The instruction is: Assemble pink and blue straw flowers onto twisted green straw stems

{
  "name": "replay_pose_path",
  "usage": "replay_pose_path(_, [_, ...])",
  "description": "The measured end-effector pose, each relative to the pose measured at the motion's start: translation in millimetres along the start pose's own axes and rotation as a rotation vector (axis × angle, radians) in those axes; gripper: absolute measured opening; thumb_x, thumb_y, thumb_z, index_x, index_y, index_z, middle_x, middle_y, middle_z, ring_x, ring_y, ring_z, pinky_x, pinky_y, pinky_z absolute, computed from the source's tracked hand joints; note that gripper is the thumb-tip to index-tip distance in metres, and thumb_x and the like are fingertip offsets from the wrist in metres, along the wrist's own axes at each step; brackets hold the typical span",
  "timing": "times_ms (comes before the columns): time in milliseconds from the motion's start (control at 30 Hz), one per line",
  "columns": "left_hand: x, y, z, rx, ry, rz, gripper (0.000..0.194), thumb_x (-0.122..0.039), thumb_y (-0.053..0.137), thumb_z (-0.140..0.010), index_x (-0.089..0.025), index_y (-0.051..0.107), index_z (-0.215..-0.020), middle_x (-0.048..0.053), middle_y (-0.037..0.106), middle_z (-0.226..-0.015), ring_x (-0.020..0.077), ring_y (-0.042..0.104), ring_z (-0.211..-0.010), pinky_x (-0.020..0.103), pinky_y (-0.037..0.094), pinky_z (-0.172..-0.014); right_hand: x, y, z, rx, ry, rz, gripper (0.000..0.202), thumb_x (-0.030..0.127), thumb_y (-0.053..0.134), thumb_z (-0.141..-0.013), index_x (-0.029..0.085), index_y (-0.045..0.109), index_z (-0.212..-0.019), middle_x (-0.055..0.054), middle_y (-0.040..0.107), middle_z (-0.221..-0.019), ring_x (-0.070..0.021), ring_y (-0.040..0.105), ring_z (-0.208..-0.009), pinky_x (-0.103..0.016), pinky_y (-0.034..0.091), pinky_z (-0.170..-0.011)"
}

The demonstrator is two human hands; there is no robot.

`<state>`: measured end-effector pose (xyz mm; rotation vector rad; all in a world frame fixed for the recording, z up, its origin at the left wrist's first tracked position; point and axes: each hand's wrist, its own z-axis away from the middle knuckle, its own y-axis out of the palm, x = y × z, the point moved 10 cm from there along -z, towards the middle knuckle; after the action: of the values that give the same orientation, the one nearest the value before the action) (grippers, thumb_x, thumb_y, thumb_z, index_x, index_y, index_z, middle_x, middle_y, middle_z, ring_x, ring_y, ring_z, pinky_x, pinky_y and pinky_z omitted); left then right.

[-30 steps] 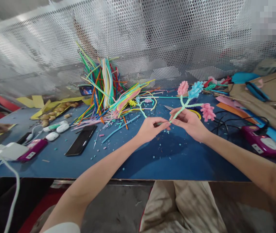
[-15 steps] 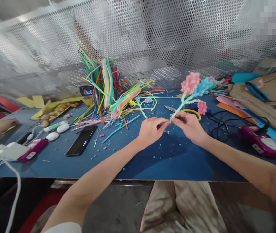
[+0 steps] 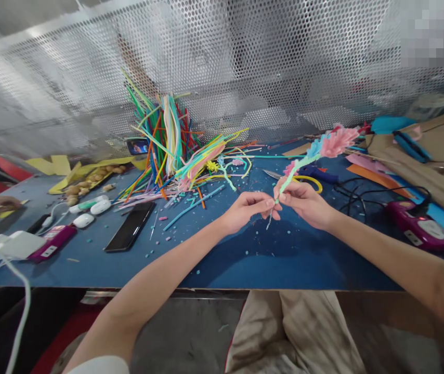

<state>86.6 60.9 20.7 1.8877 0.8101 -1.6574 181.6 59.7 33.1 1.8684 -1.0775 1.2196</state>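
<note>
A pipe-cleaner flower stem [image 3: 289, 176], pale green with pink and blue fluffy blooms, slants up to the right above the blue table [image 3: 222, 265]. My right hand [image 3: 303, 201] pinches the stem partway down. Close beside it, my left hand [image 3: 251, 210] is closed on the stem's lower part, with a thin end poking out below the fingers. Behind the hands lie scissors [image 3: 315, 182] with a yellow handle. A smaller pipe-cleaner flower [image 3: 226, 175] rests on the table to the left.
Many coloured pipe cleaners [image 3: 167, 140] stand and lie at back centre. A black phone [image 3: 130, 227] and white cases sit left, by a purple power strip [image 3: 55, 242]. Another strip [image 3: 420, 226] and black cables lie right. A person's hand [image 3: 1, 205] is far left.
The flower stem has turned, its blooms swinging down and right. My left hand has shifted slightly right and down, and a thin stem end now shows below. The person's hand has moved slightly left.
</note>
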Motion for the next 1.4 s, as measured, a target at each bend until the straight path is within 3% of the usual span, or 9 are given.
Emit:
replay_pose_path(100, [3.9,13.9,2.3,0.057,-0.048,0.127,0.033,-0.046,0.07,-0.088,-0.013,0.074,-0.087,0.006,0.071,-0.073,0.0102,0.055,-0.063,0.024,0.04,-0.063,-0.8,17.5,2.0,0.145,0.034,-0.191,0.017,0.038,0.072,-0.088,0.021,0.069,-0.088,0.0,0.057,-0.083,-0.0155,0.061,-0.072,-0.037,0.055,-0.075])
replay_pose_path(233, [-2.3,5.9,2.0,-0.034,0.009,0.053,0.036,-0.049,0.069,-0.088,-0.013,0.071,-0.085,0.005,0.069,-0.072,0.0096,0.052,-0.062,0.024,0.04,-0.064,-3.7,11.0,-0.5,0.069,0.026,-0.184,0.015,0.036,0.071,-0.089,0.021,0.069,-0.09,0.0,0.06,-0.084,-0.014,0.061,-0.073,-0.033,0.054,-0.075])
replay_pose_path(400, [-19.7,-9.4,1.8,-0.127,0.111,-0.499,0.036,-0.047,0.056,-0.097,-0.015,0.071,-0.089,0.006,0.074,-0.086,0.013,0.062,-0.076,0.025,0.043,-0.072,-12.4,-13.8,-2.8,-0.154,0.029,0.044,0.016,0.036,0.076,-0.084,0.021,0.071,-0.086,0.001,0.066,-0.08,-0.0132,0.061,-0.075,-0.028,0.051,-0.074])
replay_pose_path(533, [-32.6,-14.3,6.7,-0.29,0.215,-1.019,0.032,-0.043,0.053,-0.099,-0.02,0.072,-0.087,0.003,0.073,-0.08,0.0162,0.064,-0.079,0.028,0.044,-0.078,-12.7,-24.2,0.3,-0.287,0.03,0.178,0.017,0.036,0.081,-0.077,0.022,0.075,-0.083,0.0,0.071,-0.079,-0.016,0.065,-0.074,-0.031,0.052,-0.073])
replay_pose_path(600, [-33.8,-12.8,8.4,-0.332,0.235,-1.135,0.031,-0.042,0.052,-0.1,-0.021,0.073,-0.09,0.003,0.074,-0.081,0.0166,0.066,-0.079,0.029,0.044,-0.08,-6.1,-29.3,3.4,-0.361,-0.002,0.271,0.016,0.036,0.082,-0.076,0.022,0.077,-0.08,-0.002,0.074,-0.079,-0.0183,0.067,-0.074,-0.032,0.052,-0.072])
replay_pose_path(833, [-22.8,-11.0,2.4,-0.207,0.103,-0.757,0.037,-0.042,0.048,-0.101,-0.019,0.076,-0.097,0.002,0.078,-0.089,0.0098,0.06,-0.06,0.022,0.043,-0.061,1.8,-32.5,4.5,-0.385,-0.053,0.368,0.013,0.036,0.079,-0.079,0.023,0.079,-0.082,-0.003,0.076,-0.086,-0.0204,0.068,-0.077,-0.034,0.052,-0.071])
replay_pose_path(1100, [-15.2,-18.4,0.5,-0.186,-0.006,-0.658,0.039,-0.046,0.054,-0.097,-0.016,0.079,-0.095,0.005,0.078,-0.086,0.0101,0.059,-0.059,0.022,0.044,-0.059,-2.3,-32.3,2.5,-0.369,-0.039,0.335,0.02,0.039,0.079,-0.079,0.022,0.078,-0.09,-0.003,0.075,-0.084,-0.0203,0.068,-0.077,-0.034,0.053,-0.072])
replay_pose_path(1267, [-7.6,-9.6,-0.8,-0.054,-0.008,-0.312,0.043,-0.051,0.061,-0.092,-0.013,0.078,-0.1,0.011,0.078,-0.092,0.0105,0.056,-0.061,0.024,0.046,-0.061,-0.3,-20.3,2.0,-0.233,-0.01,0.211,0.017,0.039,0.077,-0.083,0.023,0.075,-0.088,-0.002,0.073,-0.082,-0.0173,0.066,-0.072,-0.034,0.054,-0.072])
replay_pose_path(1400, [5.2,0.5,1.3,0.06,-0.114,-0.016,0.045,-0.054,0.069,-0.085,-0.011,0.078,-0.092,0.014,0.077,-0.084,0.0115,0.056,-0.06,0.026,0.044,-0.059,-1.9,-4.8,2.9,-0.115,0.007,-0.006,0.016,0.036,0.078,-0.082,0.024,0.074,-0.092,-0.001,0.071,-0.077,-0.0164,0.066,-0.068,-0.035,0.056,-0.07])
